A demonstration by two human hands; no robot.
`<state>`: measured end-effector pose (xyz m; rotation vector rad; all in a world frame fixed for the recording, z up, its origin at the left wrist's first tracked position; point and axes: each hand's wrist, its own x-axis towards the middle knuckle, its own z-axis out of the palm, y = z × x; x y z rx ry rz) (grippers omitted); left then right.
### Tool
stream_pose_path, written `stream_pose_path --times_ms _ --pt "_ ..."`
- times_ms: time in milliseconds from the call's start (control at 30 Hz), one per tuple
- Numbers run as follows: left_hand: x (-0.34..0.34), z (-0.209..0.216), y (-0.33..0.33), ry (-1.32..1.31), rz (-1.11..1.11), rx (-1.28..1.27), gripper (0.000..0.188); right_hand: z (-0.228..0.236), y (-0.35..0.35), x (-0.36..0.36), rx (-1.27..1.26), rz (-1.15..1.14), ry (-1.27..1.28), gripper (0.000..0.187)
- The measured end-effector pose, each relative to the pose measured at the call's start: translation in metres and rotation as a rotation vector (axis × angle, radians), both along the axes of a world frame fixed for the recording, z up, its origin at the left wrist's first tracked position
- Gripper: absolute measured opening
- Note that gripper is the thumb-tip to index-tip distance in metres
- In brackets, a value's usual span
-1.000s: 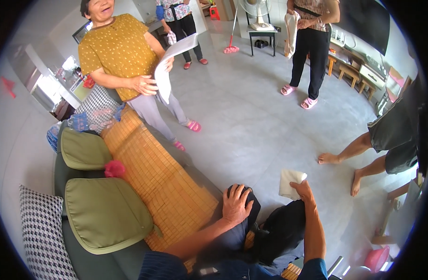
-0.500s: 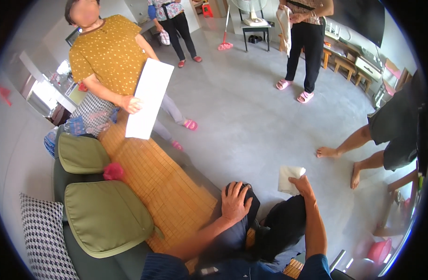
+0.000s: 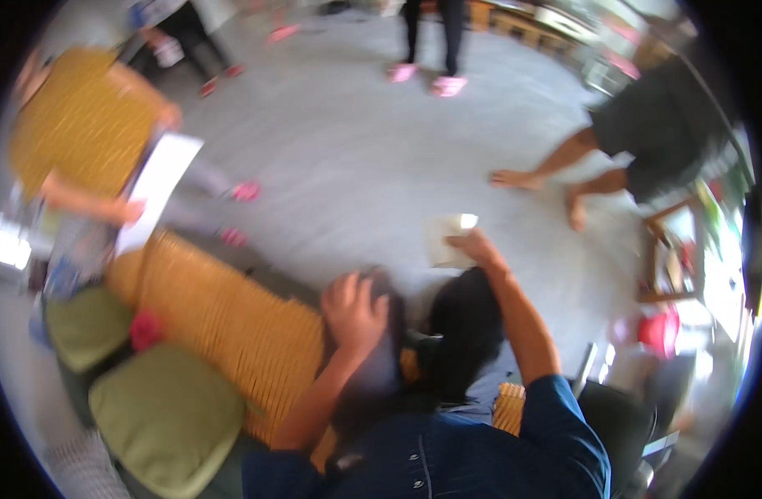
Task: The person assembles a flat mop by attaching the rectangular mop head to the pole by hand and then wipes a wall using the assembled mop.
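Paper [image 3: 447, 241] sits pinched in your right hand [image 3: 474, 247], held out over the floor [image 3: 356, 158]; left hand [image 3: 353, 312] rests open on your knee [image 3: 379, 366] (blurry pic). Keep grip firm, w/ wrist steady.

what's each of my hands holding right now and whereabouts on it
The right hand holds a pale sheet of paper by its right edge. The left hand rests flat on the dark knee, gripping nothing.

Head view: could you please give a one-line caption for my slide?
Seated on a sofa, left hand on knee, right hand holding a pale card.
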<state>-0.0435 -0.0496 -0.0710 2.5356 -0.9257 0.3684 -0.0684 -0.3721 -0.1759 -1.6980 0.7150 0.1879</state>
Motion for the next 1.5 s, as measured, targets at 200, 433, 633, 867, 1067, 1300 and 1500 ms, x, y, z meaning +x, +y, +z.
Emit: stream_pose_path --times_ms 200,433,633,867,1067,1300,1500 --pt "-0.005 -0.012 0.008 -0.127 -0.035 -0.016 0.038 -0.031 0.013 0.015 -0.189 -0.054 -0.083 0.048" --pt "-0.010 -0.032 0.018 -0.119 -0.021 0.038 0.042 0.002 0.021 0.003 -0.199 -0.126 -0.002 0.042" --pt "-0.003 -0.030 0.022 -0.110 0.000 0.084 0.043 0.001 0.025 0.013 -0.183 -0.108 0.001 0.040" --pt "0.001 -0.040 0.027 -0.130 0.025 0.114 0.042 0.006 0.027 0.014 -0.115 -0.100 -0.080 0.042" --pt "-0.004 -0.038 0.023 -0.107 0.025 0.104 0.041 -0.002 0.023 0.012 -0.131 -0.101 -0.067 0.041" --pt "-0.009 -0.028 0.019 -0.104 0.030 0.081 0.041 0.001 0.021 0.011 -0.140 -0.059 -0.072 0.042" --pt "-0.011 -0.034 0.012 -0.065 0.001 0.041 0.042 -0.022 0.013 0.005 -0.136 -0.101 -0.103 0.046"
